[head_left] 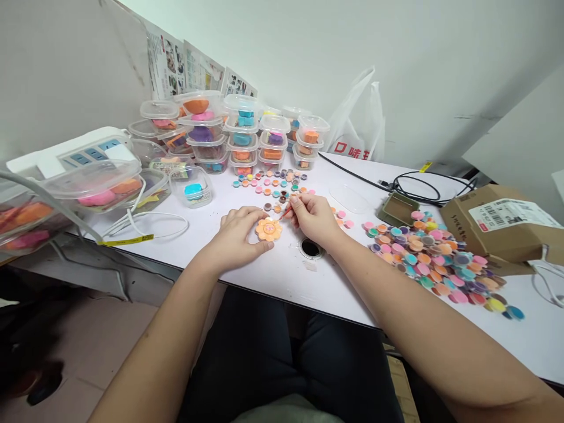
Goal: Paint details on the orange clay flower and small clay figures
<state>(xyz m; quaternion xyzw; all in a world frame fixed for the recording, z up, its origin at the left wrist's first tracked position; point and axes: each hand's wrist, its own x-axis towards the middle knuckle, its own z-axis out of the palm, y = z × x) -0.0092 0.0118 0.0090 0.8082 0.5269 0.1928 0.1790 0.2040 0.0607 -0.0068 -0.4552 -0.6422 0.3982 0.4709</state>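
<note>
An orange, flower-shaped piece with a pinkish centre lies on the white table between my hands. My left hand grips it at its left edge, fingers behind and thumb in front. My right hand pinches a thin reddish brush, whose tip is close to the flower's upper right edge. Just behind my hands are strips of small round paint pots in several colours. A dark round hole in the table is below my right hand.
Stacked clear tubs of coloured pieces stand at the back left, near a white power strip. At the right are a heap of paint pots, a green box, a cardboard box and black cable. A plastic bag stands behind.
</note>
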